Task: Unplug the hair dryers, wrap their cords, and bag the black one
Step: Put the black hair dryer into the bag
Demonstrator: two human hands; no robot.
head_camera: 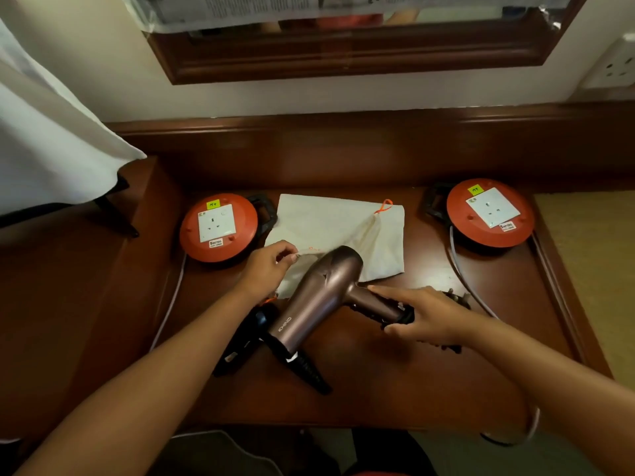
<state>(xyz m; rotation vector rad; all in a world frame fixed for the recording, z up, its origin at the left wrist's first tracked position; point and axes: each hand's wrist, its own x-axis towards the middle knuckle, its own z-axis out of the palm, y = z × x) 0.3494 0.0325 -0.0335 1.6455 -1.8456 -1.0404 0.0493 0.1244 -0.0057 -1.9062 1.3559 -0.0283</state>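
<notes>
Fingers of the right hand (424,319) are curled round the handle of the bronze hair dryer (323,297), with the index finger laid straight along the handle toward the barrel. Fingers of the left hand (266,266) are pinched on the near edge of the cloth bag (338,228).

Wooden desk (395,379): all items below are carried on it.
Cloth bag: laid flat at the middle back of the desk, between the two reels; an orange drawstring loop (384,206) is seen at its far right corner.
Bronze hair dryer: held above the desk, barrel pointing toward the near left, its rear end over the bag's near edge.
Cord reels, orange: left reel (218,228) and right reel (489,213), each with a white socket on top.
Black hair dryer (245,338): lying on the desk under the bronze one's barrel, partly hidden by the left forearm.
</notes>
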